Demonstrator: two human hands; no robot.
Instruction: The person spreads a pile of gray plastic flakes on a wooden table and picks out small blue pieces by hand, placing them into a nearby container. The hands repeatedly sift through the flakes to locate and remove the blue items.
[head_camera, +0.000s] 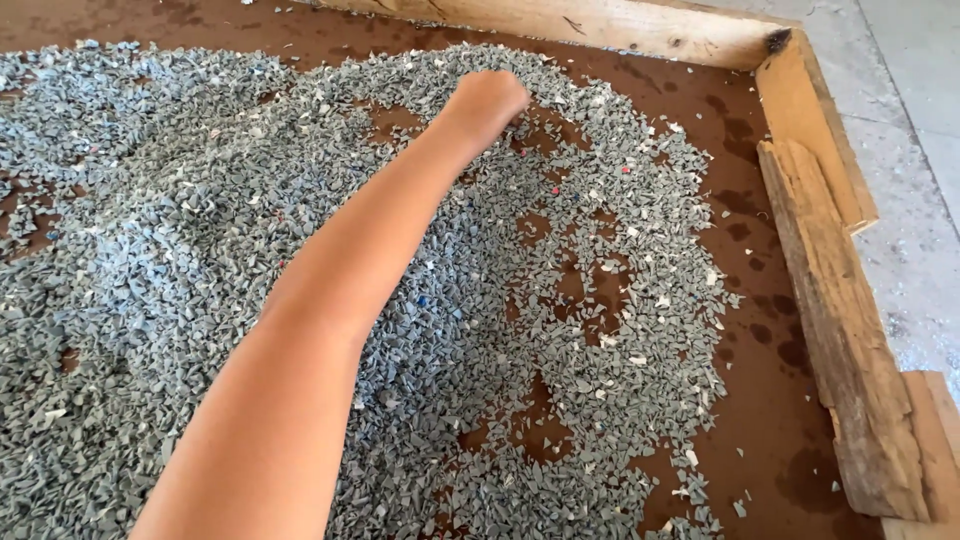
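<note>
Grey plastic chips (200, 250) spread in a loose layer over the brown board (760, 300), thickest toward its left edge, thinning into bare patches toward the right; among the grey, a few stray red flecks (555, 190), blue flecks (422, 298) and pale scraps (660, 300). Directly under and just ahead of the hand (487, 100), chips near the far edge of the board, with a bare brown gap just to its left; hand curled downward with knuckles up, fingers tucked out of sight, so cannot tell whether pinching a chip or merely resting on the layer. Forearm (330, 290) stretched long from the near-left corner toward the far edge, its axis running diagonally up and to the right; which of the two arms, not certain from this angle, likely the left; no other hand in view. Containing all of it, a rough wooden frame: one plank (560, 25) along the far edge, another weathered plank (830, 330) along the right edge, meeting at the far-right corner; beyond the frame, pale concrete floor (920, 150) with a scatter of small debris.
</note>
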